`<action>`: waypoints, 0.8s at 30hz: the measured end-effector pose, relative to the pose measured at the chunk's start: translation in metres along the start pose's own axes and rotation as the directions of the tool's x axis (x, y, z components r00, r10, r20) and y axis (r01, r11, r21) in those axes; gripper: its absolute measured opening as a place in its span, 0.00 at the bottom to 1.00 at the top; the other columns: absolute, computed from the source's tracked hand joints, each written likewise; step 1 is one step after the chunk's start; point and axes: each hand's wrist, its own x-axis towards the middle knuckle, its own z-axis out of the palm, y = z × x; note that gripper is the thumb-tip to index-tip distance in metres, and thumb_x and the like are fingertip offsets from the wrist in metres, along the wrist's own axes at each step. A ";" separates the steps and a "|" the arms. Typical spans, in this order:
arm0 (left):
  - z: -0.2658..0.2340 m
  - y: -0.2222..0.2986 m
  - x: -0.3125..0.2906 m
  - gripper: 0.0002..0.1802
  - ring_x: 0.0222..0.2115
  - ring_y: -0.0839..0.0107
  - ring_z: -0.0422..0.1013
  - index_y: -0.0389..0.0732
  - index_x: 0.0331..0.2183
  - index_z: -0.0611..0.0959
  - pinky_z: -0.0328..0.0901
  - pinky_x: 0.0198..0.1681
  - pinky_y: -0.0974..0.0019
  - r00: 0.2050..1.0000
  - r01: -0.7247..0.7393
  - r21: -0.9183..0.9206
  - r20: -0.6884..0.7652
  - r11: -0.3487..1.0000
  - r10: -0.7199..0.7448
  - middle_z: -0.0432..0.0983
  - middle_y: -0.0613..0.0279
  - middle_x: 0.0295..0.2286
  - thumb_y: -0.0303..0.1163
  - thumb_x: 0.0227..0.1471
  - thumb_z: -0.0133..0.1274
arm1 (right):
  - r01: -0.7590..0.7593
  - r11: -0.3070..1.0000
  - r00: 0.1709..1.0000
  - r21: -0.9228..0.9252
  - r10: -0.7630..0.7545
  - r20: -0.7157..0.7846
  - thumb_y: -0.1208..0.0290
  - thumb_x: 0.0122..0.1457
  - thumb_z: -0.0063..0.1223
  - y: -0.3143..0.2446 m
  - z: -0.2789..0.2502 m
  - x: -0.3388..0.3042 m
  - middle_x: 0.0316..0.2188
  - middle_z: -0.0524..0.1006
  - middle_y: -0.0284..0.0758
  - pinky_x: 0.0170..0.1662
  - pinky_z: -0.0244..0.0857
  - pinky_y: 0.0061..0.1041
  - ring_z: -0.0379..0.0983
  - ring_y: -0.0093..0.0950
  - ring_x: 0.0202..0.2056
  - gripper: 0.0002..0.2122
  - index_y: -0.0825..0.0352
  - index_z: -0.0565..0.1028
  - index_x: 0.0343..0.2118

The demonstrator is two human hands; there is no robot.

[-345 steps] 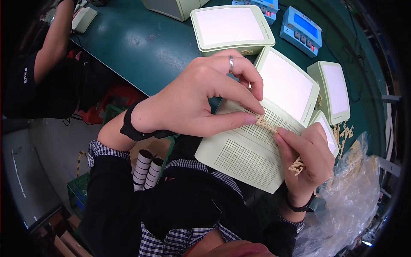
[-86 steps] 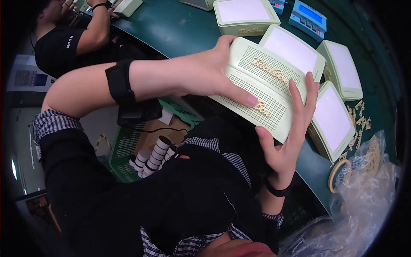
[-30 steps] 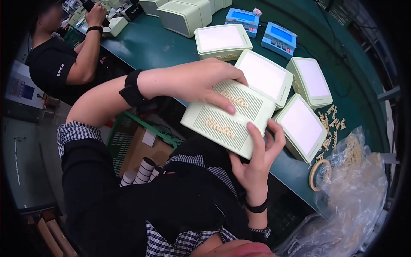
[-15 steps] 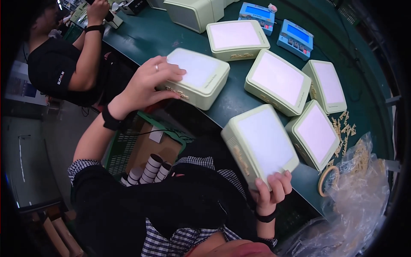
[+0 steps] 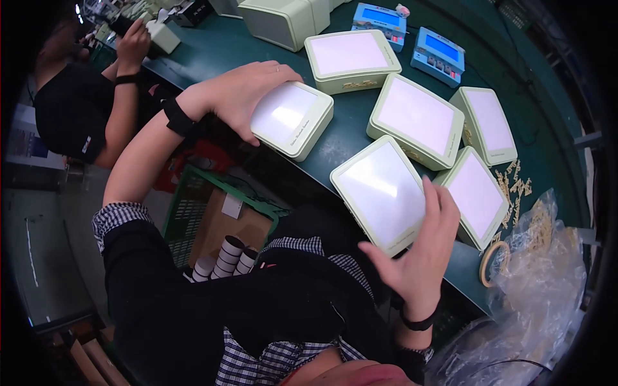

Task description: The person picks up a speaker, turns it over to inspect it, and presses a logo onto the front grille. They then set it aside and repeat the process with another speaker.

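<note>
Several pale green box-shaped devices with smooth, light panels on top are spread over the bench. My left hand (image 5: 248, 96) reaches over one device (image 5: 283, 119) near the bench edge, fingers over its far side and thumb at its near side. My right hand (image 5: 421, 241) spans the near end of a second device (image 5: 380, 193), with fingers along its right side and thumb by its lower left. Close by lie a middle device (image 5: 418, 122), a lower right one (image 5: 476, 196), one at the far right (image 5: 489, 125) and one at the back (image 5: 351, 55) with gold script on its side.
Two blue instruments (image 5: 438, 55) and a larger green unit (image 5: 277, 26) stand at the back. Gold letter pieces (image 5: 512, 186), a tape roll (image 5: 494, 264) and a clear plastic bag (image 5: 534, 302) lie right. Below is a green crate (image 5: 183, 212). A co-worker (image 5: 77, 109) sits left.
My left hand has shifted from the left device's near side to its far side, and that device has turned. The right device lies flatter and turned, with my right hand higher on its side.
</note>
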 end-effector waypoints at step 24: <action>0.015 0.025 0.005 0.59 0.47 0.59 0.64 0.43 0.55 0.69 0.56 0.50 0.59 0.999 -0.015 -0.057 -0.049 0.998 0.012 0.70 0.60 0.47 0.46 0.14 0.70 | -0.233 0.954 0.886 -0.191 0.289 0.362 0.60 0.24 0.77 -0.005 0.009 0.042 0.43 0.70 0.47 0.48 0.66 0.39 0.69 0.45 0.46 0.52 0.68 0.62 0.59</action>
